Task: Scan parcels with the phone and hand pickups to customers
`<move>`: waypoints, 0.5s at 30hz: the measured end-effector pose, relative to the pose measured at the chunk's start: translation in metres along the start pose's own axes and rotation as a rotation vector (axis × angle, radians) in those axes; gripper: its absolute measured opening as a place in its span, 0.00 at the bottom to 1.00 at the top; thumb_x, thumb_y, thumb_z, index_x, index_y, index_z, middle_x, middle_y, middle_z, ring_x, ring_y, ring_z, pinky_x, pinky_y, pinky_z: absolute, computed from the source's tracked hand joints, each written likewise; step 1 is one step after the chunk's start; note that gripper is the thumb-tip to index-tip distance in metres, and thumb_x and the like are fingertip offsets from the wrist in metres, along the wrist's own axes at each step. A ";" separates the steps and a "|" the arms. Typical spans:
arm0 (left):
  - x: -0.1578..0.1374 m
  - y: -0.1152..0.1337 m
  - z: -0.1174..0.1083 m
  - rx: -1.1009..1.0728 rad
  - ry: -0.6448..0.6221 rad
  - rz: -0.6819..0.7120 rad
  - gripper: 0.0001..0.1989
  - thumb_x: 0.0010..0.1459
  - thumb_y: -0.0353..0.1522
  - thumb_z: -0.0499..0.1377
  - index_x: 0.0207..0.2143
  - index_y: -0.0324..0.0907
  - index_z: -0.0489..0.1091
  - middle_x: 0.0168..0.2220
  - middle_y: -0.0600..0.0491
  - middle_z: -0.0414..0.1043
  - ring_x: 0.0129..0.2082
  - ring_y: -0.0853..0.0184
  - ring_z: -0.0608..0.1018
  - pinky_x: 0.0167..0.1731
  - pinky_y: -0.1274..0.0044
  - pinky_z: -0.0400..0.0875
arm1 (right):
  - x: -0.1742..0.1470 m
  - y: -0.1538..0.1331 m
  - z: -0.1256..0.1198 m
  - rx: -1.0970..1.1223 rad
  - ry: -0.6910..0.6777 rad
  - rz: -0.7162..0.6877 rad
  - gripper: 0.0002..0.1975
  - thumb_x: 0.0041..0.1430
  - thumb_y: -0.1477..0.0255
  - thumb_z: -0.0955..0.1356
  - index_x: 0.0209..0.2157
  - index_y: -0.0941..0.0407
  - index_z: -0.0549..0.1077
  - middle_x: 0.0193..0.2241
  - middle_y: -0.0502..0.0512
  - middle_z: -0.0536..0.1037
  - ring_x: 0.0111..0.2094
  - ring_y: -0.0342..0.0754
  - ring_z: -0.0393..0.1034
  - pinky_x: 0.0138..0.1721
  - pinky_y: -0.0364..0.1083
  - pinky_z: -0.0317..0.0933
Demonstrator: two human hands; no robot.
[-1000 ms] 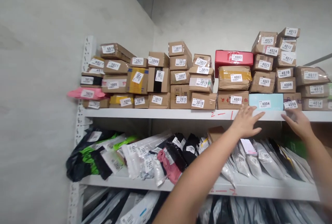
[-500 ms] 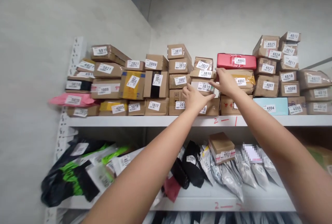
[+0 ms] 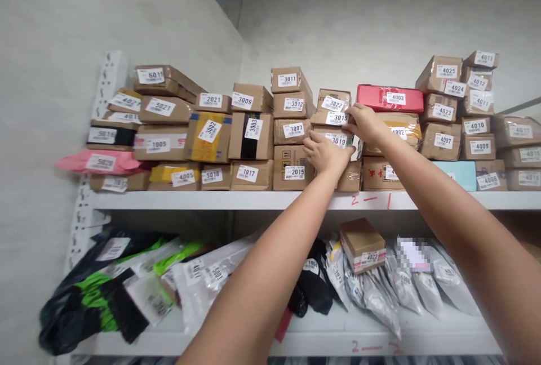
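Note:
My left hand (image 3: pixel 327 154) spans the front of a cardboard box labelled 3019 (image 3: pixel 323 130), fingers at its left side and thumb at its right. At the right end of the flat cardboard box labelled 3015 (image 3: pixel 321 119), my right hand (image 3: pixel 366 124) is closed, with its fingertips on that end. The 3015 box rests on top of the 3019 box, and a small box labelled 3022 (image 3: pixel 335 98) sits on it. Below my left hand, another cardboard box (image 3: pixel 350 178) stands on the shelf, partly hidden by my wrist.
Stacks of labelled boxes line the upper white shelf (image 3: pixel 211 200). To the left is the box labelled 3007 (image 3: pixel 289 130); to the right lie a red box (image 3: pixel 380 97) and a yellow-taped box (image 3: pixel 408 128). Below, the lower shelf (image 3: pixel 329 342) holds bagged parcels and a box labelled 4022 (image 3: pixel 362 241).
The view has shifted slightly. My left hand has moved a little right and down across the 3019 box, uncovering the 2015 label. The right hand stays at the end of the 3015 box.

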State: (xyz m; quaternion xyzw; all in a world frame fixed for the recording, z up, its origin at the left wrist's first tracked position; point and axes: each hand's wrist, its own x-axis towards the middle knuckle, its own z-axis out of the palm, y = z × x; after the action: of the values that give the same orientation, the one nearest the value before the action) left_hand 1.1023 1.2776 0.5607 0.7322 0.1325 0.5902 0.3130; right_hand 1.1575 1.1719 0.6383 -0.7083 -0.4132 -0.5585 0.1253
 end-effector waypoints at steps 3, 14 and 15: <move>-0.001 -0.001 -0.003 -0.066 0.035 0.025 0.57 0.40 0.38 0.73 0.66 0.28 0.48 0.63 0.28 0.56 0.65 0.40 0.62 0.65 0.58 0.57 | 0.000 0.005 -0.002 0.032 0.049 -0.023 0.16 0.58 0.76 0.71 0.48 0.61 0.75 0.50 0.67 0.77 0.49 0.59 0.73 0.53 0.58 0.67; 0.006 0.019 -0.060 -0.148 0.025 0.076 0.58 0.36 0.33 0.75 0.66 0.36 0.49 0.66 0.34 0.53 0.71 0.46 0.53 0.69 0.61 0.51 | 0.012 0.020 -0.034 0.114 0.156 -0.012 0.17 0.57 0.69 0.75 0.47 0.58 0.77 0.47 0.65 0.79 0.48 0.61 0.73 0.54 0.61 0.65; 0.005 0.019 -0.071 -0.164 0.024 0.072 0.58 0.36 0.32 0.75 0.67 0.36 0.49 0.67 0.34 0.51 0.71 0.47 0.53 0.70 0.62 0.51 | 0.012 0.021 -0.037 0.132 0.157 -0.014 0.17 0.57 0.69 0.75 0.47 0.57 0.77 0.47 0.65 0.79 0.47 0.61 0.73 0.54 0.61 0.66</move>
State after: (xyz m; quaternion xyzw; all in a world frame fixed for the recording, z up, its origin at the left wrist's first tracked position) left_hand 1.0327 1.2874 0.5845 0.7014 0.0610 0.6187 0.3486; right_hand 1.1481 1.1403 0.6676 -0.6496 -0.4427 -0.5850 0.1998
